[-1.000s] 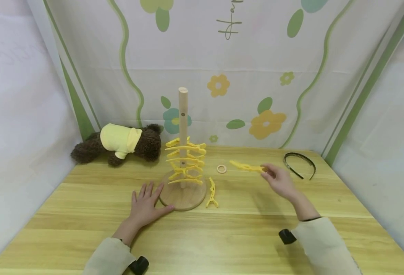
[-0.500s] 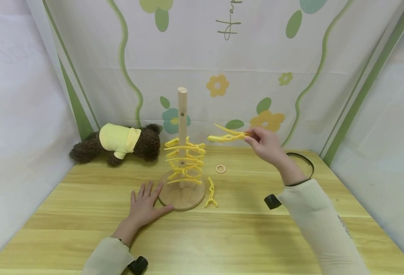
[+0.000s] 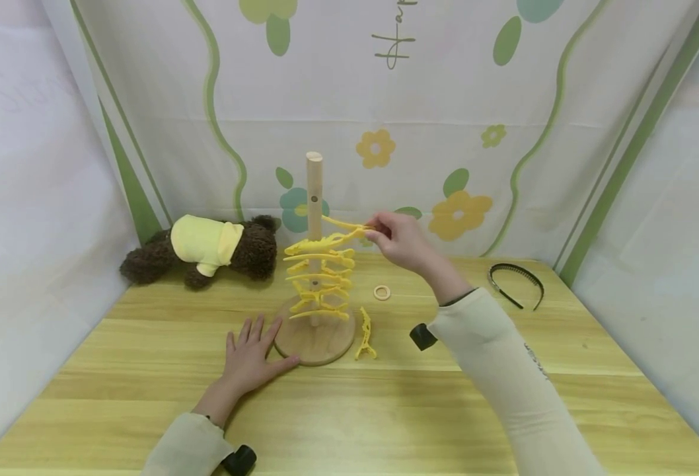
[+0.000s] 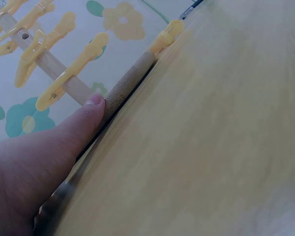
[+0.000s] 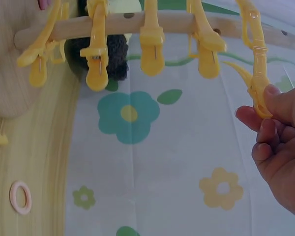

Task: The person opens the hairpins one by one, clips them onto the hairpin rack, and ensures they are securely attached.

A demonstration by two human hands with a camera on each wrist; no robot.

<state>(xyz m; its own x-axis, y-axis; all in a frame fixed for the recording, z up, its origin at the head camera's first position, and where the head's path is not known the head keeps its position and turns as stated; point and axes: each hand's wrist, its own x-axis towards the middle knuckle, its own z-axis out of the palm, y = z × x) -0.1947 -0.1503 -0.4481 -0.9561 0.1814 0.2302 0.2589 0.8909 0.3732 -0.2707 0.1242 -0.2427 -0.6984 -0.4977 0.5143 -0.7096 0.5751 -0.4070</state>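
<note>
My right hand [image 3: 403, 241] pinches the tail end of a yellow hair clip [image 3: 324, 243] between thumb and fingers. The clip's jaws are spread at the wooden post [image 3: 314, 175]; one arm crosses in front, while the other's tip meets the post's right edge. Below it, several yellow hair clips [image 5: 152, 49] are fastened one above another along the post. My left hand [image 3: 248, 360] lies with spread fingers at the left of the round wooden base [image 3: 314, 347], thumb and index finger touching its rim. Another yellow hair clip [image 3: 365, 337] lies on the table right of the base.
A small pale ring [image 3: 382, 292] lies behind the loose clip. Farther right is a black headband [image 3: 518, 268]. A dark brown plush toy in a yellow shirt [image 3: 207, 241] lies at the back left. Printed white cloth [image 3: 444, 132] hangs behind the table [image 3: 349, 416].
My right hand has raised the hair clip and carried it left from near the headband to the post, its jaws now spread. The left hand stays at the base.
</note>
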